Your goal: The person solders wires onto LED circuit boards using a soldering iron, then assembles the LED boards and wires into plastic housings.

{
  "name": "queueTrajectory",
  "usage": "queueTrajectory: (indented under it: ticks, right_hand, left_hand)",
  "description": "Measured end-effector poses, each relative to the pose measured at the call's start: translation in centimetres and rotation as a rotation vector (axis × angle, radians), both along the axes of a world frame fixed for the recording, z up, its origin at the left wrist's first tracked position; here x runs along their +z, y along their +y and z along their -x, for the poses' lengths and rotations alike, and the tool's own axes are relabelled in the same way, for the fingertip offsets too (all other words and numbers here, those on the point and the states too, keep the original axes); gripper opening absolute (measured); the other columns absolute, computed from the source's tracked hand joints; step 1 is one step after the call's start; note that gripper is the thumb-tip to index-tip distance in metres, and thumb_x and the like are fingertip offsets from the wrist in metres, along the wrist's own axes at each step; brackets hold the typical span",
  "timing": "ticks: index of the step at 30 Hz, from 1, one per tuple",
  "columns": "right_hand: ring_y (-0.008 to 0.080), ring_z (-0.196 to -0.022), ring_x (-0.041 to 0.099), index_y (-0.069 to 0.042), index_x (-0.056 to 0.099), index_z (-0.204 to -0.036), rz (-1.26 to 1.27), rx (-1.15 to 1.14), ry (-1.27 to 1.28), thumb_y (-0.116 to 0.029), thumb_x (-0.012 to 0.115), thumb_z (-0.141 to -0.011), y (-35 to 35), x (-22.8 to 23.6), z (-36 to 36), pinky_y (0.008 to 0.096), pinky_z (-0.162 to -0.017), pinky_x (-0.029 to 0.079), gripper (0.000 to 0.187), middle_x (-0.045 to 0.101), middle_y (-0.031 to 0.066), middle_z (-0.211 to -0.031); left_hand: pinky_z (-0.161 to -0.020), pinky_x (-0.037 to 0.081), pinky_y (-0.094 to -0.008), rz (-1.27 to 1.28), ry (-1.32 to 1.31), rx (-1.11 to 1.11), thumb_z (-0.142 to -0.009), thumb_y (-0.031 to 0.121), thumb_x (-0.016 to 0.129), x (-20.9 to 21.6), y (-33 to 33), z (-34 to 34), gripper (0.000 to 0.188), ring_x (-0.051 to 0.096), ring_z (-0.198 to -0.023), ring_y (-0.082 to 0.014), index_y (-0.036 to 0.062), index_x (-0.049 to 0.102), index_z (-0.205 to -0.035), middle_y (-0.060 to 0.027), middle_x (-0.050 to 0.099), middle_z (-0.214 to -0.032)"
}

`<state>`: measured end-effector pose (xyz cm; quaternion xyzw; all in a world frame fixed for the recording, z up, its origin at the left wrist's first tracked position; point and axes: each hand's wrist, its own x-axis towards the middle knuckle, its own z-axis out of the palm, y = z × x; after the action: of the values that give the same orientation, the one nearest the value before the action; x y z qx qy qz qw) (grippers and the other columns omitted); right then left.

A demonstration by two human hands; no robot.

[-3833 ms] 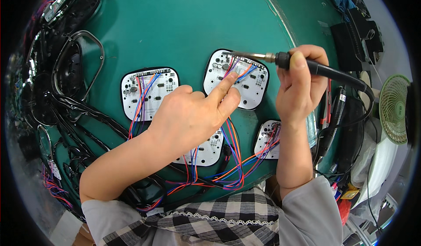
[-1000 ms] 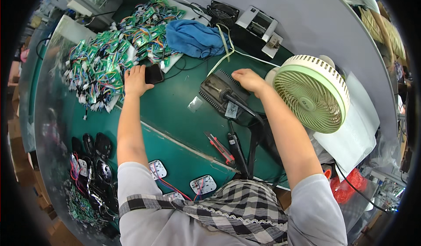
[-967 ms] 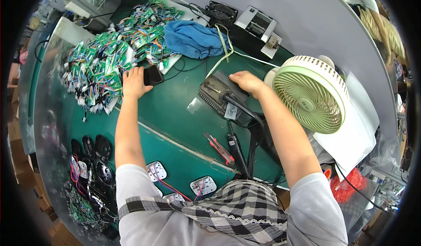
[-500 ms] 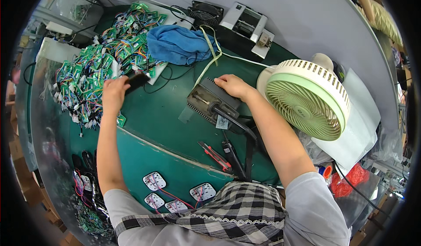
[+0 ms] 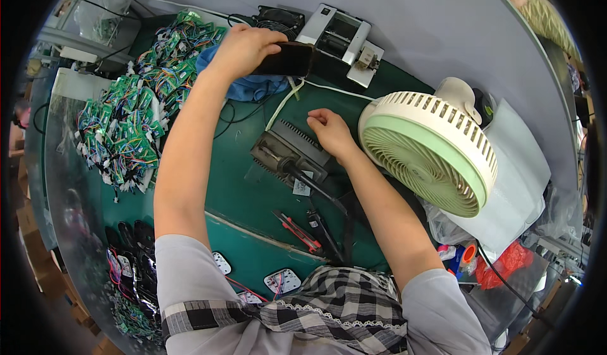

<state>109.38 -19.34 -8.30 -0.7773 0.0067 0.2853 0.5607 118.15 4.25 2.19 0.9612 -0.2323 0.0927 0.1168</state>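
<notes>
My left hand [image 5: 248, 50] is closed on the end of a dark, flat smartphone [image 5: 288, 59], held above a crumpled blue cloth [image 5: 243, 90] near the back of the bench. My right hand [image 5: 330, 132] has its fingers curled in, with nothing visible in them. It hovers by the far right corner of a dark grey finned box [image 5: 288, 152] with a black arm. Below that box lie a red utility knife [image 5: 297, 231] and a black-handled tool [image 5: 324, 233]. Whether the right hand touches the box, I cannot tell.
A heap of green circuit boards [image 5: 123, 124] with wires covers the left. At the back stand a black fan [image 5: 280, 19] and a silver machine [image 5: 341, 42]. A pale green fan [image 5: 430, 149] stands right. White wired plates [image 5: 282, 281] lie near my apron.
My left hand has carried the smartphone from the circuit boards rightward and back, over the cloth. My right hand has lifted off the top edge of the finned box and curled its fingers.
</notes>
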Motion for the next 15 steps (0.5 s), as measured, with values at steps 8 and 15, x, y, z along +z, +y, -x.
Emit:
queueTrajectory:
  ticks: [8,15]
  right_hand:
    - [0.0124,-0.095,0.055,-0.001,0.061,-0.114,-0.119,-0.044,0.192,-0.025,0.055,-0.094,-2.0,-0.5,-0.6,0.0256,-0.084,0.043,0.032,0.063,0.0052,-0.101]
    - [0.0109,-0.091,0.057,-0.001,0.062,-0.112,-0.163,-0.025,0.192,-0.026,0.054,-0.095,-3.1,-1.2,-0.2,0.0231,-0.080,0.044,0.032,0.065,0.0046,-0.099]
  left_hand:
    - [-0.087,0.047,-0.0349,0.248,0.162,0.007,-0.089,0.028,0.059,2.1,-5.6,-7.3,0.027,0.063,-0.099,-0.0288,0.0163,0.066,-0.112,-0.0099,0.068,-0.104]
    - [-0.097,0.034,-0.0382,0.030,0.193,0.055,-0.094,0.035,0.050,-2.8,-10.8,-12.2,0.029,0.060,-0.106,-0.0206,0.0253,0.063,-0.118,-0.0035,0.066,-0.111]
